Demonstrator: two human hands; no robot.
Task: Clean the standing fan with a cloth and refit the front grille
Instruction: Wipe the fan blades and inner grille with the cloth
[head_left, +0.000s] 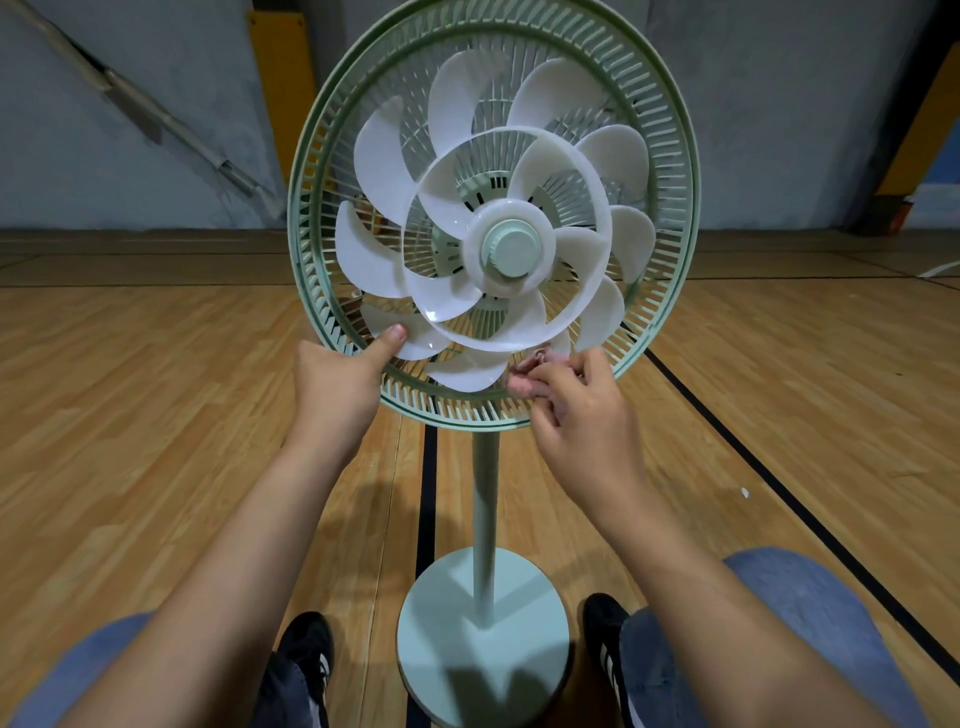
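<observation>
One standing fan is seen upright on a wooden floor, its single pale green pole rising from one round base. The front grille is off; only the rear grille is in place, so the translucent white blades are exposed in two rings around one green hub cap. Nine outer blades can be counted with fair confidence; the inner ring appears to hold about seven, though overlap makes that count uncertain. Two hands are raised to the lower edge of the fan. The left hand is laid against the lower left rim, its thumb pressed on an outer blade; the curl of the other fingers cannot be told. One small pink cloth is pinched in the curled fingers of the right hand and held against the lowest blades. Two dark shoes with white stripes are placed either side of the base, and two black lines are marked on the floor
</observation>
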